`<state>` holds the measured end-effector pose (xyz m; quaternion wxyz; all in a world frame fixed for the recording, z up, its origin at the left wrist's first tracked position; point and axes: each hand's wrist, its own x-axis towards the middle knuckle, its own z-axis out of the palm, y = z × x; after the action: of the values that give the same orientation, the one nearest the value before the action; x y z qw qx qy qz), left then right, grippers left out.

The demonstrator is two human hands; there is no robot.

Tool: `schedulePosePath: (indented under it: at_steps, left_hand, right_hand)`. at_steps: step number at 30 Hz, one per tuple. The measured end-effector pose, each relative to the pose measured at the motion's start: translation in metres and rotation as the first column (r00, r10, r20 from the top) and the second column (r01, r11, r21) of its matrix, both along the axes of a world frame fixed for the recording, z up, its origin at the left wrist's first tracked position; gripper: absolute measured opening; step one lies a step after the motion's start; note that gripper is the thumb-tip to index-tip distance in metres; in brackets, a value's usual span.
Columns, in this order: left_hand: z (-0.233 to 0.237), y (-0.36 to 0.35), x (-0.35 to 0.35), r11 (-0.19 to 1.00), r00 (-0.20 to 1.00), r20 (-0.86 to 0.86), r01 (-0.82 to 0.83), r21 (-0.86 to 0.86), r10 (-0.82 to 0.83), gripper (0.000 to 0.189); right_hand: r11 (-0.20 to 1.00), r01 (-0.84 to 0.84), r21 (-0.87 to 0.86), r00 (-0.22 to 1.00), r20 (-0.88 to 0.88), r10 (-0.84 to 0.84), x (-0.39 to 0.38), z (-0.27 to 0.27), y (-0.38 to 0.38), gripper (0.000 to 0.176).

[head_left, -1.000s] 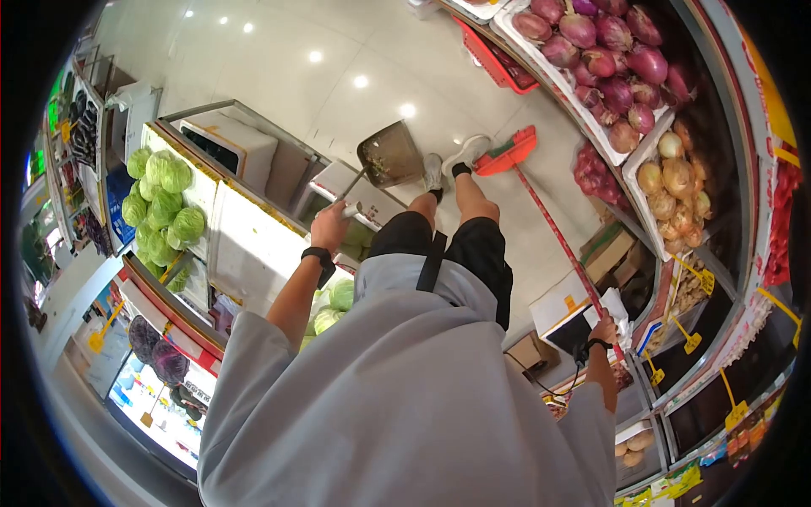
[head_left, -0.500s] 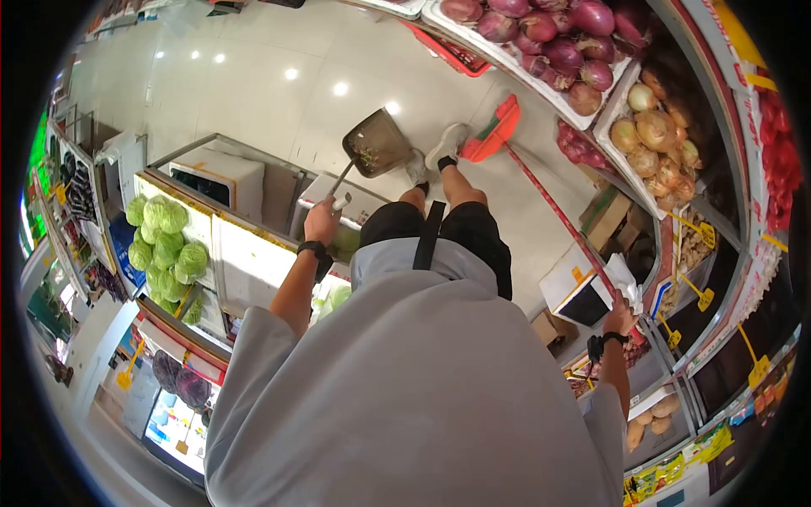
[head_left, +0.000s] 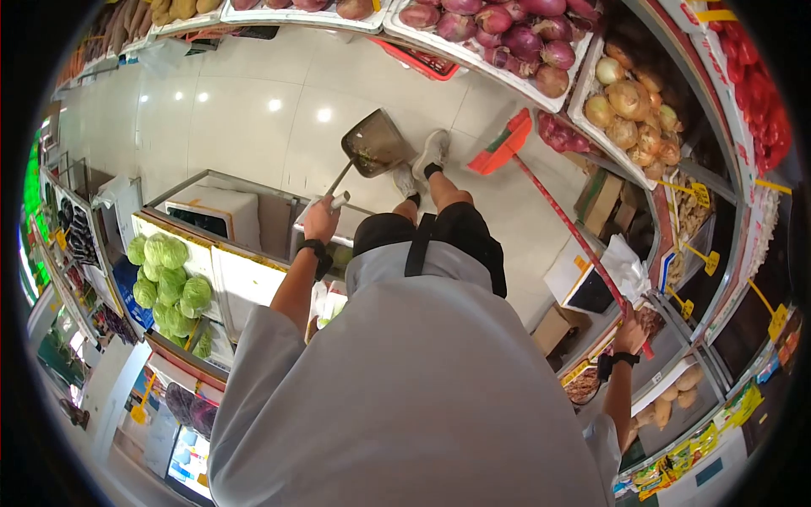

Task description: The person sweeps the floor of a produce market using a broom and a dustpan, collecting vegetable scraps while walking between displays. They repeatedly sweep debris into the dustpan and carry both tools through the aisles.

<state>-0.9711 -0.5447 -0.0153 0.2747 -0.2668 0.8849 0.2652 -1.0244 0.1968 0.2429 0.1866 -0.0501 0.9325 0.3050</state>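
Observation:
My left hand (head_left: 321,221) is closed round the handle of a long-handled dustpan (head_left: 390,135), whose grey-brown pan rests on the floor beside my shoes with small bits of debris in it. A broom (head_left: 507,145) with an orange-red head and dark green bristles lies at an angle to the right of my feet. Its red patterned stick runs back to my right hand (head_left: 629,331), which is wrapped round the upper end, close to the vegetable stand. The broom head is apart from the dustpan.
Shiny tiles form the aisle floor (head_left: 245,68). Green cabbages (head_left: 171,279) sit on the left counter. Red onions (head_left: 524,34) and yellow onions (head_left: 629,110) fill white trays at upper right, with a red basket (head_left: 418,61) beneath. Cardboard boxes (head_left: 604,203) stand below the right-hand stand.
The view has shifted, bringing more produce in at the top. The broom head has moved slightly farther from the dustpan, and my feet have shifted. Both hands keep their hold.

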Motion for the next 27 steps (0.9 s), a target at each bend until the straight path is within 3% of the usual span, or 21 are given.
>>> schedulePosePath:
  at_steps: [5,13,17,20,23,26,27]
  left_hand:
    - [-0.014,-0.011,0.001,0.994,0.993,-0.052,0.104,-0.021,-0.105,0.027]
    - [-0.007,-0.009,0.000,0.984,0.979,-0.103,0.174,-0.029,-0.177,0.022]
    - [-0.003,-0.008,-0.006,0.982,0.978,-0.092,0.186,-0.033,-0.188,0.021]
    - [0.000,-0.004,-0.012,0.974,0.970,-0.091,0.223,-0.046,-0.226,0.021]
    - [-0.003,0.000,-0.027,0.947,0.944,-0.100,0.303,-0.104,-0.313,0.021]
    - [-0.005,0.011,-0.036,0.915,0.914,-0.101,0.377,-0.146,-0.392,0.021]
    - [-0.006,0.013,-0.043,0.904,0.904,-0.105,0.396,-0.160,-0.415,0.021]
  right_hand:
    - [0.971,0.234,-0.049,0.963,0.149,-0.225,0.025,0.017,-0.048,0.031]
    - [0.810,0.571,-0.135,0.804,0.291,-0.518,0.069,-0.005,-0.087,0.032]
    - [0.762,0.607,-0.225,0.785,0.322,-0.530,0.088,-0.036,-0.075,0.032]
    - [0.593,0.705,-0.389,0.709,0.416,-0.569,0.113,-0.070,-0.041,0.034]
    - [0.527,0.741,-0.417,0.670,0.511,-0.538,0.139,-0.116,-0.005,0.034]
    - [0.175,0.962,-0.208,0.272,0.754,-0.598,0.103,-0.103,-0.068,0.033]
    - [0.123,0.973,-0.194,0.230,0.803,-0.550,0.091,-0.094,-0.095,0.031]
